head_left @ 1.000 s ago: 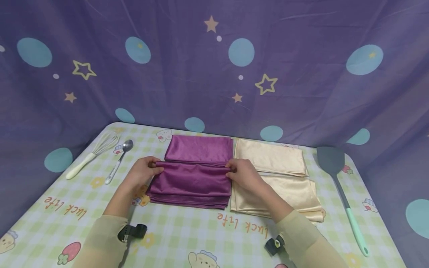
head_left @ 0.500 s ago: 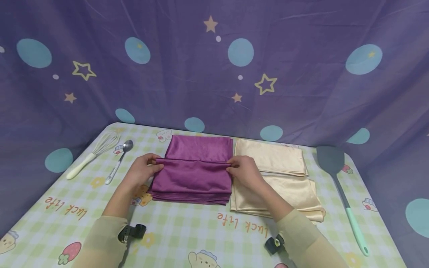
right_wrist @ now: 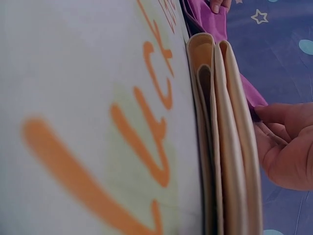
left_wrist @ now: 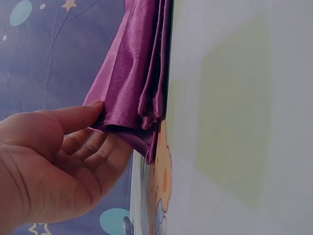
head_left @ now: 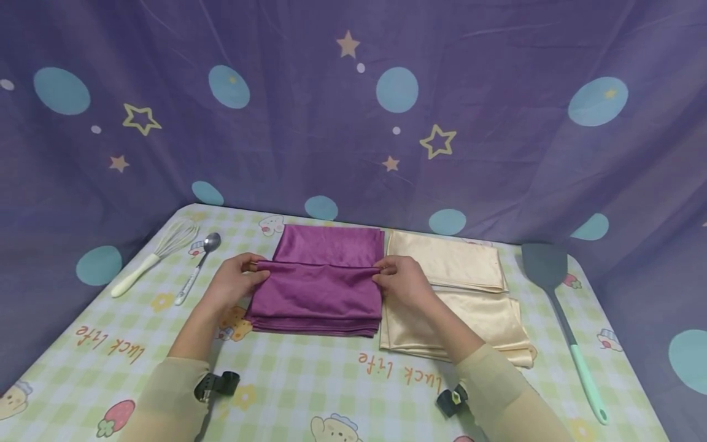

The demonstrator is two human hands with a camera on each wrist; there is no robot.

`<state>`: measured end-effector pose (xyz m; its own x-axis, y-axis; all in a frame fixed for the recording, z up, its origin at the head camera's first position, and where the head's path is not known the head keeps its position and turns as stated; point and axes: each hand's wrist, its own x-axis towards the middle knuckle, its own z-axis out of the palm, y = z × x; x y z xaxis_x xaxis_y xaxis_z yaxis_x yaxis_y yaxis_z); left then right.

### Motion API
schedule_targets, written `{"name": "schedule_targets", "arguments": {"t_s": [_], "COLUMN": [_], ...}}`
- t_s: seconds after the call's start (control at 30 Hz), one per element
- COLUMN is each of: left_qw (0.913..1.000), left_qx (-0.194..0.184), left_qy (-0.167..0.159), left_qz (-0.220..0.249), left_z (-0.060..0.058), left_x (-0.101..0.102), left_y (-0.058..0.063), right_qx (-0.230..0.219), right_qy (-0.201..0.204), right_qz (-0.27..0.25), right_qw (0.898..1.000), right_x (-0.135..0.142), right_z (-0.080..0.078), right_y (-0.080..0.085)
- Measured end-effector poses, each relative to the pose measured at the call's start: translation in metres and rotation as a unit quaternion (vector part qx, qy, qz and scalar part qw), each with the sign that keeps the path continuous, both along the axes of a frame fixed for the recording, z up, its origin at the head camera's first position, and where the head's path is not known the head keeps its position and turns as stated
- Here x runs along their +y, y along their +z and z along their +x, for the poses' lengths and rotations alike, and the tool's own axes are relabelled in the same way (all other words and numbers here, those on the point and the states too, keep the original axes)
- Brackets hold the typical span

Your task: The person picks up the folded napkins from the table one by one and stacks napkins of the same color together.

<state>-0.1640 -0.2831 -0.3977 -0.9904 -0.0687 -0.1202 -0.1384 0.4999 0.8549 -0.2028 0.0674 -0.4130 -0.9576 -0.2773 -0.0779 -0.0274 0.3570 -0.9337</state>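
Observation:
A folded purple satin cloth lies at the middle of the table, its far edge lifted a little. My left hand pinches its far left corner between thumb and fingers, also plain in the left wrist view. At the far right corner my right hand pinches the same cloth. Just behind it lies a second folded purple cloth, its near edge covered. Two folded cream satin cloths lie to the right: a far one and a near one, the latter partly under my right forearm.
On the left lie a whisk and a spoon. A turner with a mint handle lies along the right side. A purple patterned curtain hangs behind the table with its checked tablecloth.
Both hands have shifted the near purple cloth slightly away from me, toward the far purple one. Its near edge now sits farther back. The other things have stayed put.

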Motion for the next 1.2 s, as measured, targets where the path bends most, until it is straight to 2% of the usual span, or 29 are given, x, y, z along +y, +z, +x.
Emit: {"name": "schedule_targets", "arguments": {"t_s": [0.13,0.37,0.67,0.87,1.2], "left_qw": [0.9996,0.9975,0.9975,0.9982,0.9985], "left_qx": [-0.012,-0.018,-0.015,-0.011,-0.005], "left_qy": [0.001,-0.006,-0.02,-0.009,0.013], "left_qz": [0.026,0.068,0.067,0.058,0.054], "left_z": [0.001,-0.002,-0.01,-0.017,-0.031], "left_x": [-0.001,0.0,0.005,0.009,0.014], "left_y": [-0.001,0.003,0.004,0.005,0.005], "right_qx": [-0.04,-0.046,-0.07,-0.089,-0.087], "right_qy": [-0.002,-0.004,-0.014,-0.011,-0.013], "right_qz": [-0.044,-0.071,-0.109,-0.13,-0.132], "right_qw": [0.998,0.996,0.992,0.987,0.987], "right_x": [0.001,0.002,0.012,0.016,0.02], "right_z": [-0.001,-0.006,-0.012,-0.019,-0.033], "right_y": [-0.001,-0.001,-0.004,-0.001,0.0]}}
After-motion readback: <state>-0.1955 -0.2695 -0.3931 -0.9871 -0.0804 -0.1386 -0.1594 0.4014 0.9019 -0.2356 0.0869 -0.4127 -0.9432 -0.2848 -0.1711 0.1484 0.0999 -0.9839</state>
